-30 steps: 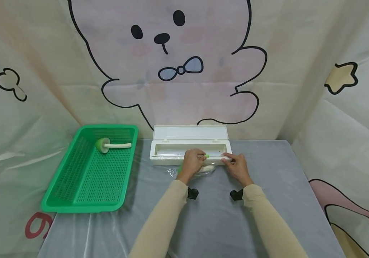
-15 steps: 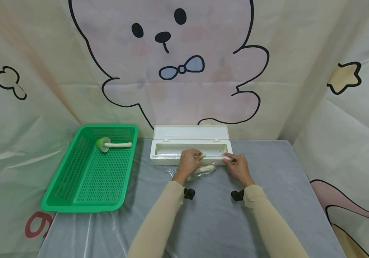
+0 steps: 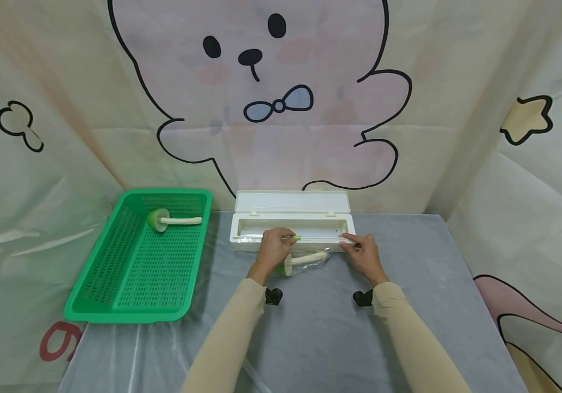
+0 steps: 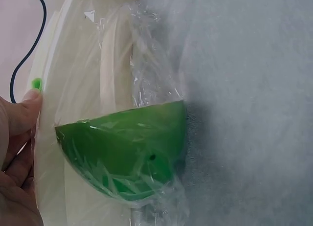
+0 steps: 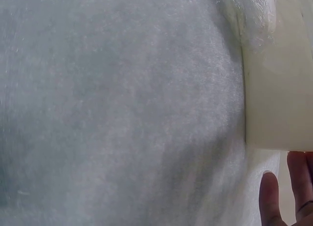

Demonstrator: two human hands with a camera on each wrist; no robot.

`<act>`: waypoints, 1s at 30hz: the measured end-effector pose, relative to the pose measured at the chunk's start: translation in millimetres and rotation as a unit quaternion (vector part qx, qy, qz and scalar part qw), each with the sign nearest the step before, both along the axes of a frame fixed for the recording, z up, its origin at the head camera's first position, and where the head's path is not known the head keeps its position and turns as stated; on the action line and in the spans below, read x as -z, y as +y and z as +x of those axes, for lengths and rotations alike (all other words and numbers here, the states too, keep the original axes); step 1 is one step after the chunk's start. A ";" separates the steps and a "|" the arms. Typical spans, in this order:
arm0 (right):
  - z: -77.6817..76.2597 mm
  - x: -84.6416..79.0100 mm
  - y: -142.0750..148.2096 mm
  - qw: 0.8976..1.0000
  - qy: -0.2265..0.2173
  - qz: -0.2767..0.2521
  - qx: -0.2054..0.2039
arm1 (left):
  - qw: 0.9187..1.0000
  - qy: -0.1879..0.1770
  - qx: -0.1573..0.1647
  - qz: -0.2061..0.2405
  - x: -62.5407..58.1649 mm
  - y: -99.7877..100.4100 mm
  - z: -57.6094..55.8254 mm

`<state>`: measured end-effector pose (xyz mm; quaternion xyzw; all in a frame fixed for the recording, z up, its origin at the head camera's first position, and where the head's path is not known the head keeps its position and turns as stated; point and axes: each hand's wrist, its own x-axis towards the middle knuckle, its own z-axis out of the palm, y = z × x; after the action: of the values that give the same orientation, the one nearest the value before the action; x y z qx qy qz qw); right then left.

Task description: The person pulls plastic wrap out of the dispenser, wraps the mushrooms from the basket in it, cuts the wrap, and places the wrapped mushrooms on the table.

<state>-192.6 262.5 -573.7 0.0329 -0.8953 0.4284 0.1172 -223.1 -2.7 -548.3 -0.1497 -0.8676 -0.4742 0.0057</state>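
Observation:
A long white cling film dispenser [image 3: 243,245] stands with its lid raised at the back of the table. My left hand [image 3: 272,250] pinches a small green slide cutter [image 3: 297,237] along its front rim. At the right front corner, my right hand [image 3: 363,255] holds the dispenser, thumb in front and fingers over the rim. Clear film runs down the front wall to a mushroom-shaped thing, with a green half-round cap [image 4: 124,147] and white stem [image 3: 310,258], lying on its side. Film covers it, and my left hand partly hides the cap in the head view.
A green perforated basket [image 3: 76,311] stands on the left of the grey-covered table [image 3: 330,349]. Inside lies another green-capped mushroom shape [image 3: 182,221]. A printed cloth backdrop [image 3: 281,153] rises right behind the dispenser.
My left hand has slid leftward along the dispenser's front rim with the green cutter, uncovering more of the wrapped mushroom shape. My right hand has stayed at the right corner.

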 end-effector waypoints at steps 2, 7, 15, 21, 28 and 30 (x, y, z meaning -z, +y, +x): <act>0.1 0.1 -0.2 1.000 0.001 -0.001 -0.002 | 1.000 0.007 -0.002 -0.004 0.0 -2.5 -0.5; -0.8 0.2 -1.7 1.000 0.007 0.000 -0.001 | 1.000 0.014 -0.015 -0.018 -0.9 -12.6 -1.3; 1.3 -5.6 1.1 1.000 -0.010 0.005 -0.001 | 0.998 0.039 -0.038 -0.025 -1.6 -46.8 -2.7; 0.8 -4.8 3.2 1.000 -0.018 0.009 0.006 | 0.995 0.085 -0.039 -0.023 3.1 -72.1 -2.2; -0.2 -1.8 1.1 1.000 -0.011 0.007 -0.003 | 0.994 0.088 -0.051 -0.026 5.7 -83.6 0.4; 0.5 -1.9 0.5 1.000 -0.002 0.010 -0.001 | 0.995 0.082 -0.053 -0.022 5.7 -82.0 1.9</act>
<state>-192.1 263.0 -571.7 0.0346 -0.9000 0.4192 0.1146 -221.2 -84.7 -553.9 -0.1418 -0.8809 -0.4405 0.0992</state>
